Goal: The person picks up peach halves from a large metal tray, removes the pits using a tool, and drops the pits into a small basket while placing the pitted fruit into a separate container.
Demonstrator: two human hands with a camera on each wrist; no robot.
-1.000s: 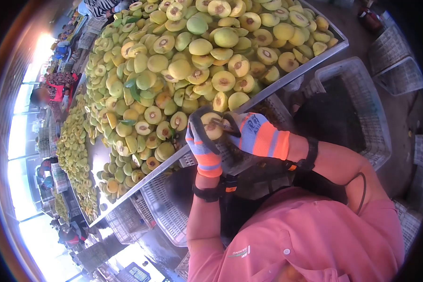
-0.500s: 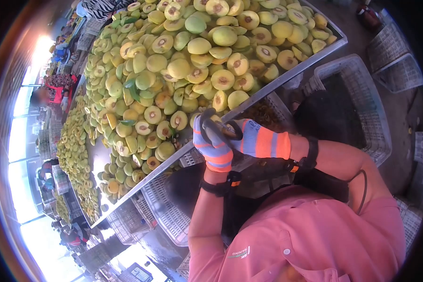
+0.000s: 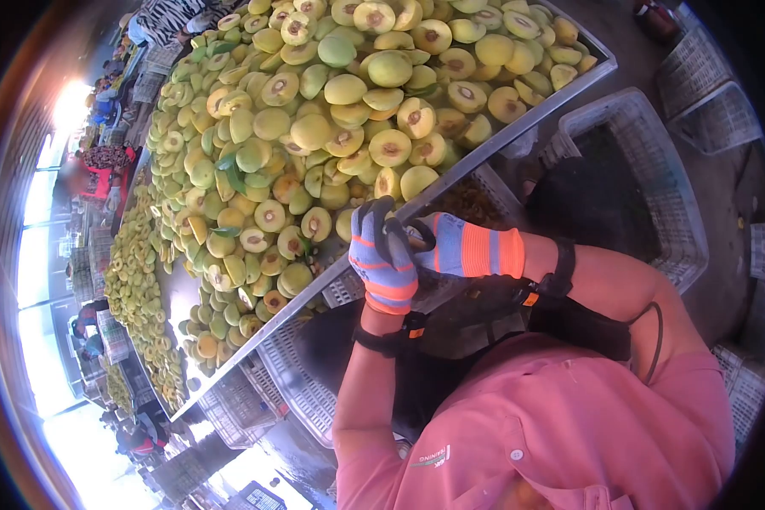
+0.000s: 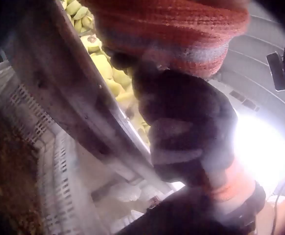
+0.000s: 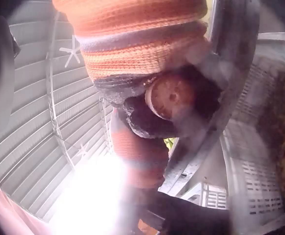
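Observation:
In the head view, my gloved left hand (image 3: pixel 384 259) curls its dark fingers round a fruit half, now almost wholly hidden by the glove. My gloved right hand (image 3: pixel 463 245) meets it from the right, just outside the metal table edge. The right wrist view shows the right hand (image 5: pixel 147 105) gripping a tool by its round brown handle end (image 5: pixel 169 96); the tool's working end is hidden. In the left wrist view, the dark fingers of the left hand (image 4: pixel 189 122) are bent, below the other glove's orange cuff. Halved yellow-green fruit (image 3: pixel 390 148) lies heaped beyond.
The metal table rim (image 3: pixel 518 127) runs diagonally past the hands. A pale crate (image 3: pixel 684 204) stands at the right, with stacked crates (image 3: pixel 718 127) behind it. Another crate (image 3: pixel 302 382) is under the table edge. Other people work along the left side.
The fruit half's cut face, visible a second ago, is now covered by my left fingers. Both hands have turned and remain together. The head view has shifted slightly.

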